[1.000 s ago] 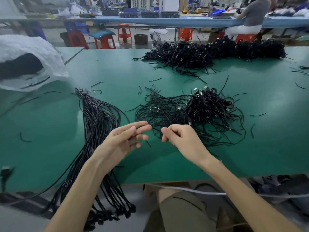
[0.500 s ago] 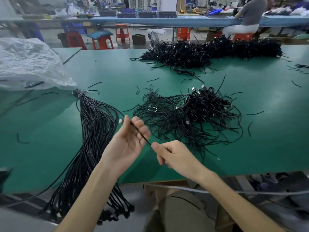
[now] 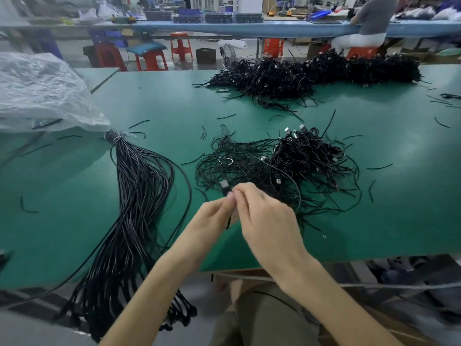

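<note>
Head view: the left hand (image 3: 216, 216) and the right hand (image 3: 265, 217) meet fingertip to fingertip over the near part of the green table (image 3: 404, 221). Both pinch one black cable (image 3: 228, 222) just under its plug (image 3: 224, 187), with fingers and thumbs curled closed round it. The plug sticks up above the fingertips, and a short run of the cable hangs down between the two palms.

Just beyond the right hand lies a loose tangle of cables (image 3: 304, 166), some with metal plug ends showing. Left of the left hand, a tied bundle of long cables (image 3: 139, 196) runs from its knot far from the hands down past the left forearm and over the table's near edge. Much farther beyond the hands sits a long pile of cables (image 3: 311, 71). Well off to the left hand's far left rests a crumpled plastic bag (image 3: 37, 91).
</note>
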Demonstrator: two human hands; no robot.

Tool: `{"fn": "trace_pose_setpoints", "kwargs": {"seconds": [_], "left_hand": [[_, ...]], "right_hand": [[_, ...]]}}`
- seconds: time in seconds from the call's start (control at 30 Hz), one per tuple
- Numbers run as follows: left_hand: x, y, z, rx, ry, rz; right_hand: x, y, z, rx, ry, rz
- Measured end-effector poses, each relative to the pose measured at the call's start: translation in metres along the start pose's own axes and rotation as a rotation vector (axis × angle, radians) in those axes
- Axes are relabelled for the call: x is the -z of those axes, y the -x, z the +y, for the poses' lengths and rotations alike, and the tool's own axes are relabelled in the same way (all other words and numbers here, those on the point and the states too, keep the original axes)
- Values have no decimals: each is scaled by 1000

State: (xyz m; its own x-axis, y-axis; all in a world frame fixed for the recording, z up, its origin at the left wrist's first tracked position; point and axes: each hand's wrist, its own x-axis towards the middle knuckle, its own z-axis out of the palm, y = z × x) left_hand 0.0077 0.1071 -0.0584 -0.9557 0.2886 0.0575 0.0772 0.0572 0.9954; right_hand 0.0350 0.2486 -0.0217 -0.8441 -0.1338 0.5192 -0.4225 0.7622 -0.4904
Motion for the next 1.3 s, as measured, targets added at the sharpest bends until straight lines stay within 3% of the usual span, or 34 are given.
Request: {"fn": "trace_pose_setpoints", "kwargs": {"seconds": [0.17,0.23,0.3,0.33,0.43,0.5,0.57,0.63,0.8,0.97,1.07,1.13,1.2,1.3], "left_hand": [[11,-16,27,99,1015,162],[25,-16,37,91,1235,179],[33,-8,45,48,1107,97],[34,-1,48,37,874,9],[23,9,39,64,-184,-384],[12,6,29,100,-488,-431],[3,3,17,47,-461,-185],[-4,1,7,11,-217,8],[-4,-7,9,61,468,-9],[4,-14,25,187,863,103],[15,-11,36,57,1103,246],[26,-3,43,-28,1171,158],[37,8,48,-62,1001,-128],[35,18,41,-65,85,-448]], "right_hand": [[-22,18,9,-143,-244,-52],[-28,18,25,-232,-267,-72],[-28,8,42,-348,-310,-54],[-26,1,49,-397,-328,-39],[-20,-24,55,-455,-360,-16],[-17,-32,47,-411,-401,-19],[-15,-29,34,-370,-492,0],[-14,-21,21,-358,-577,29],[-17,-8,3,-292,-589,76],[-28,2,1,-145,-434,33],[-29,5,14,-141,-330,55],[-25,2,27,-165,-257,69],[-20,-8,39,-196,-199,67],[-11,-31,43,-241,-194,94]]}}
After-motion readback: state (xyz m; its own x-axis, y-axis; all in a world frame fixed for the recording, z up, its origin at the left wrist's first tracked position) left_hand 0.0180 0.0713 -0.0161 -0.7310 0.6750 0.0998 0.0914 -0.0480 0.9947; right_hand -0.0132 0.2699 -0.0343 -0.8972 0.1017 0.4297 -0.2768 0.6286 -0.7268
